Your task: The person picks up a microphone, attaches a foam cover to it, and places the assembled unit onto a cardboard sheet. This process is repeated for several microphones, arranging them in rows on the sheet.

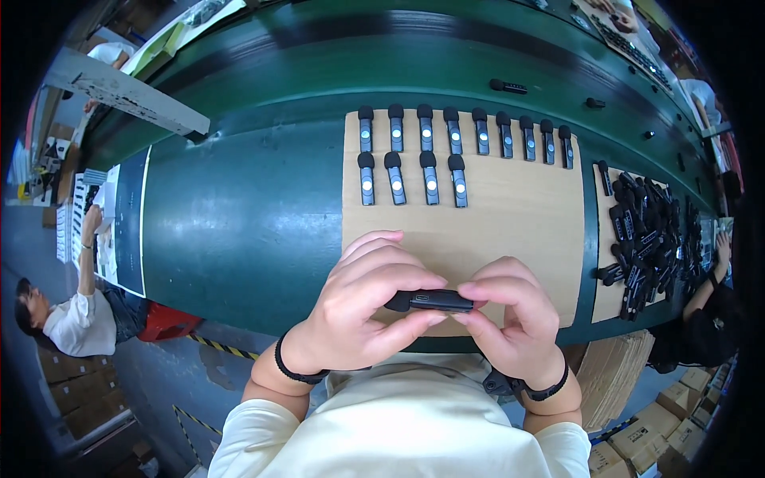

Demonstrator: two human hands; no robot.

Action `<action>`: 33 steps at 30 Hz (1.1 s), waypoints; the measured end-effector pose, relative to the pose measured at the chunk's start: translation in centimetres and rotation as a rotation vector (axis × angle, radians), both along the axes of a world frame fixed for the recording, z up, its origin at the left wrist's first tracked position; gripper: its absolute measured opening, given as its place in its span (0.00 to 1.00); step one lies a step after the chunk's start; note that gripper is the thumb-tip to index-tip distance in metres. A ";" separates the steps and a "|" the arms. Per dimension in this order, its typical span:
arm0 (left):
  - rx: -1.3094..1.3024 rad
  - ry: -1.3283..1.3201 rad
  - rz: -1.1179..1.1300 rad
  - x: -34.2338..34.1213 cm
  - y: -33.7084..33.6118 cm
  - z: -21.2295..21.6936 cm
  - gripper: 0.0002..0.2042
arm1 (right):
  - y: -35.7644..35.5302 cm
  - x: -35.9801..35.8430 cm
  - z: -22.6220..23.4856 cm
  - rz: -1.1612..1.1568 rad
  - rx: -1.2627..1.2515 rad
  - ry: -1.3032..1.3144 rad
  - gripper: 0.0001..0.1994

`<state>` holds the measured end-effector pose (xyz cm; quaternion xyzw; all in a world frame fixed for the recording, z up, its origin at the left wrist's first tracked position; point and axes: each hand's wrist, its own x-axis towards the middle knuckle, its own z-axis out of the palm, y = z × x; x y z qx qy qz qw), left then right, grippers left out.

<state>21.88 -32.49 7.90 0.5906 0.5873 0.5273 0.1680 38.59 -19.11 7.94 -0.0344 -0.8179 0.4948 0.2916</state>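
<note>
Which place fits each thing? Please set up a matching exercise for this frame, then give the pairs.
Things:
1. small black device
2. rows of black devices
3. heap of black devices
4. cardboard sheet

Places:
A. piled at the right
B. flat on the green table
C. lined up at the sheet's far edge
D. held between the left hand and the right hand

Pairs: 1-D, 2-C, 3-A, 4-B

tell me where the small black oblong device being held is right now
In the head view, the small black oblong device is low at centre, pinched between the left hand and right hand, above the near edge of the brown cardboard sheet.
</note>
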 end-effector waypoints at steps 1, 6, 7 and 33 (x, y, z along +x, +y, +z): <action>0.006 0.007 -0.014 -0.1 0.0 -0.2 0.15 | -0.1 0.1 0.0 -0.005 -0.075 -0.025 0.14; -0.010 -0.024 -0.054 0.0 0.2 -0.6 0.15 | -0.2 -0.2 0.3 0.004 -0.125 -0.021 0.12; -0.008 -0.025 -0.053 -0.1 0.2 -0.6 0.15 | -0.1 -0.5 0.5 0.015 -0.075 0.007 0.12; -0.175 0.012 0.352 -7.0 -4.5 -2.9 0.10 | 8.0 -1.8 -2.8 -0.083 0.725 -0.455 0.12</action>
